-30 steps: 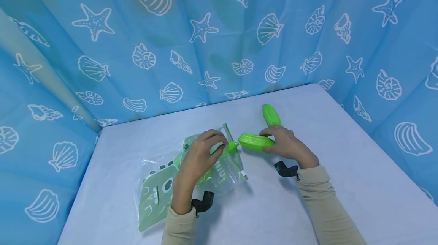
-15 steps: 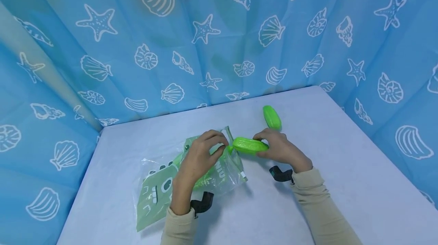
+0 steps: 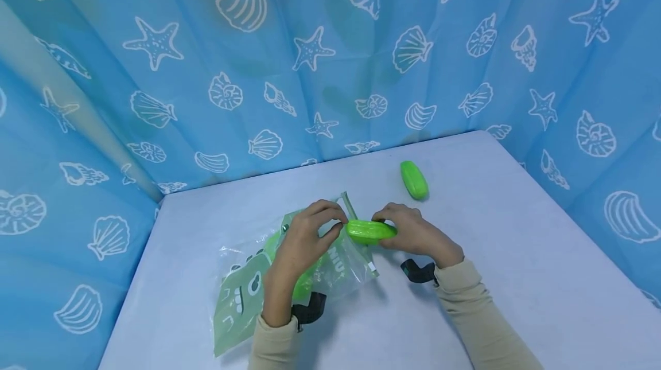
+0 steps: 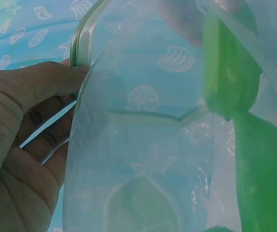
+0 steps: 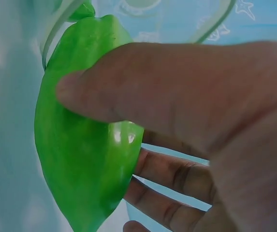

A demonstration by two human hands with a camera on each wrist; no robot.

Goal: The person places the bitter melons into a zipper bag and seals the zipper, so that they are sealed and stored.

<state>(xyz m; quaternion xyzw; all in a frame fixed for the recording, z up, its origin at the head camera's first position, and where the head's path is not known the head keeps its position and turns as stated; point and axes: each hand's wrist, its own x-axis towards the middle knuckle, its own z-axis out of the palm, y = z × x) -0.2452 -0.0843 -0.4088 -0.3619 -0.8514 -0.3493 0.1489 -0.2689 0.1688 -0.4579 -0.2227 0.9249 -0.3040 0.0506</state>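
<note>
My right hand (image 3: 413, 232) grips a ridged, glossy green toy fruit (image 3: 368, 231) that looks like a star fruit. In the right wrist view, the thumb lies across this ridged fruit (image 5: 85, 130), with fingers behind it. My left hand (image 3: 304, 241) pinches the rim of a clear zip bag (image 3: 234, 315) printed with a green one-eyed monster. From the left wrist, the bag's rim (image 4: 82, 43) shows between thumb and fingers. The held fruit's front end is at the bag's mouth, touching another green piece (image 4: 266, 169) inside. More green things in the bag are partly hidden by my left hand.
Another green fruit (image 3: 415, 180) lies on the white table (image 3: 516, 267), behind my right hand. A blue curtain (image 3: 310, 100) with white shells and starfish surrounds the table at the back and sides. The bag's white slider (image 3: 373, 268) sits at the right end of its rim.
My right hand has moved left with the green fruit, bringing it from just outside the bag into its mouth. The left hand stays at the rim. The other fruit is now fully uncovered.
</note>
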